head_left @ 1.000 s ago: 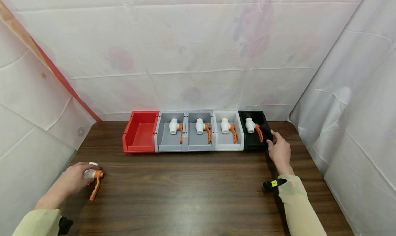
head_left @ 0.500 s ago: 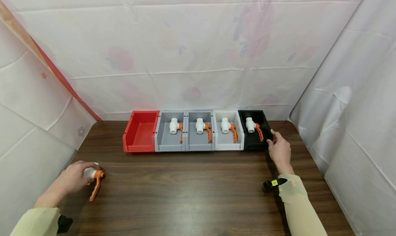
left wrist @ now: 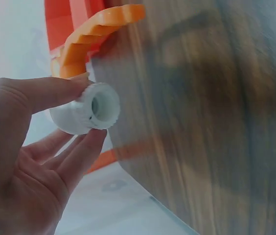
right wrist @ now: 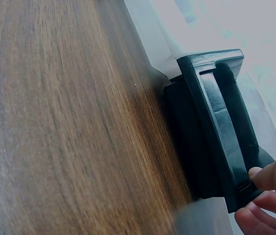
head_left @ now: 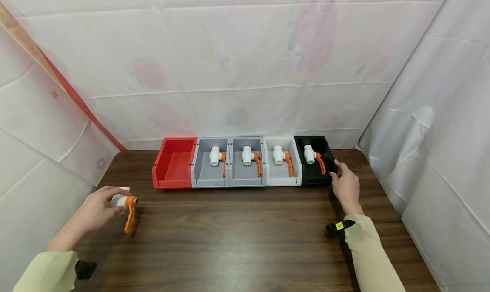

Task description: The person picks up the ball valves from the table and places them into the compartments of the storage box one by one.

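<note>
Between thumb and fingers, my left hand [head_left: 93, 211] holds a white ball valve [head_left: 119, 200] by its white body, over the table's left side. Its orange lever [head_left: 130, 219] points toward the near edge in the head view. In the left wrist view one round opening of the ball valve [left wrist: 106, 105] faces the camera. My right hand [head_left: 346, 188] pinches the right wall of the black bin [head_left: 313, 180], thumb on the inner side and fingers outside, as the right wrist view shows. Another white valve with an orange lever [head_left: 309, 154] lies in that bin.
A row of bins stands at the table's back against a curtain. The red bin [head_left: 175, 184] on the left holds nothing. Two grey bins [head_left: 210, 183] and a white bin [head_left: 284, 182] each contain one similar valve. The brown wooden table [head_left: 237, 228] lies in front.
My left hand has carried the ball valve up and forward, a little to the right, and its shadow now shows apart from it. The right hand keeps its place on the black bin.
</note>
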The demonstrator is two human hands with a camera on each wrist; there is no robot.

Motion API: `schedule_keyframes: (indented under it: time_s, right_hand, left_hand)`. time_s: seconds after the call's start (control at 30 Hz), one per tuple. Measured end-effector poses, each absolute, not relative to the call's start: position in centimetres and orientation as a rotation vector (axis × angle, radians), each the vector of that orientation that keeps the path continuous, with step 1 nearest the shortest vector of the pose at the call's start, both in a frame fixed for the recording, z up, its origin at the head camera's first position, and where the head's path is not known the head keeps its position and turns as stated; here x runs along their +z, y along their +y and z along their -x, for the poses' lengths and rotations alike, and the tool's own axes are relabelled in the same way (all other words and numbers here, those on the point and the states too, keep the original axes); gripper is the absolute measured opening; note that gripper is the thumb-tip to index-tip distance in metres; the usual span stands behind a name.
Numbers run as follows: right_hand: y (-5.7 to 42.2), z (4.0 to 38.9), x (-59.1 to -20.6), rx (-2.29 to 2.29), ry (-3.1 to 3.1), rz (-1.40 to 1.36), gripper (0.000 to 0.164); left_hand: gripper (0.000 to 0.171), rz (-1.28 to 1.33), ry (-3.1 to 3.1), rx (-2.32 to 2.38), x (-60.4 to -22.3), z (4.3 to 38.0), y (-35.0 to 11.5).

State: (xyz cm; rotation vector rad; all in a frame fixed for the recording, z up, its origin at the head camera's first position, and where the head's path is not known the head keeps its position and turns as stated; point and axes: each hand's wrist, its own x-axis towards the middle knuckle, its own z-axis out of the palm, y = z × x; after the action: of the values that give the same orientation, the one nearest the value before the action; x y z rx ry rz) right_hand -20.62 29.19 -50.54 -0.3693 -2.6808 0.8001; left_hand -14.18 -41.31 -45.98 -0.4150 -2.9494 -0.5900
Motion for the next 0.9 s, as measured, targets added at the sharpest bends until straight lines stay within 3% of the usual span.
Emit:
schedule_keyframes:
  time_s: [0.9]
  right_hand:
    - [29.2, 20.6, -50.6, 0.804, -2.685, 0.37, 0.047]
  left_hand:
    - [0.035, 0.197, -2.757, -0.727, -43.1, 19.0, -34.2]
